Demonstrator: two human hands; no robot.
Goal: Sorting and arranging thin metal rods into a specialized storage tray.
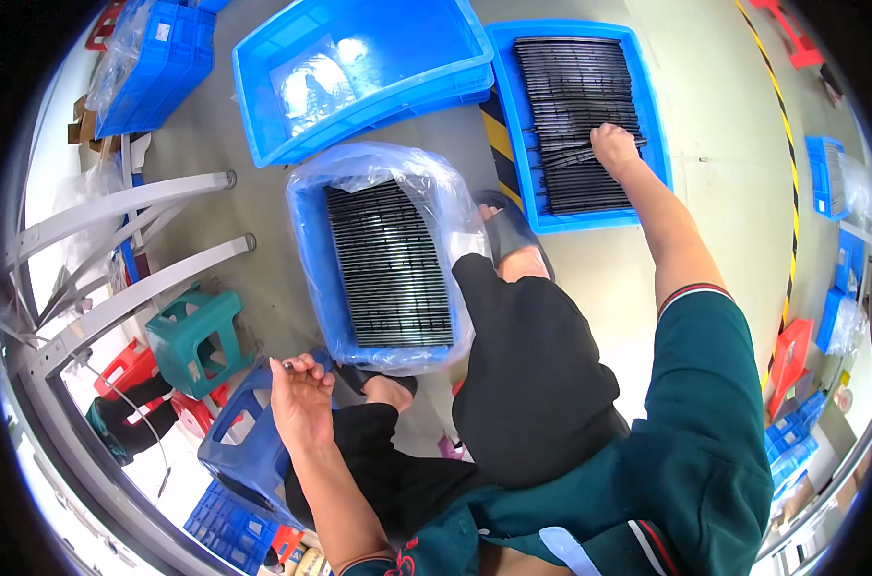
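My right hand (pixel 614 148) reaches into a shallow blue tray at the right and is closed on one of the thin black strips (pixel 575 91) packed there in rows. The strips under it lie at a slight slant. My left hand (pixel 302 396) is raised above a blue stool, palm up, with its fingers curled in. A small dark bit shows at its fingertips, too small to name. Between my feet and the far crates stands a blue crate (pixel 311 259) lined with clear plastic, holding many similar black strips (pixel 388 264) in a neat stack.
A large blue crate (pixel 263 115) holding a clear sheet stands far ahead. Stacked blue crates (pixel 172 72) rise at the far left. Metal frame legs (pixel 148 197), a green stool (pixel 198 344) and the blue stool (pixel 226 451) are at left. Yellow-black floor tape (pixel 789 144) runs along the right.
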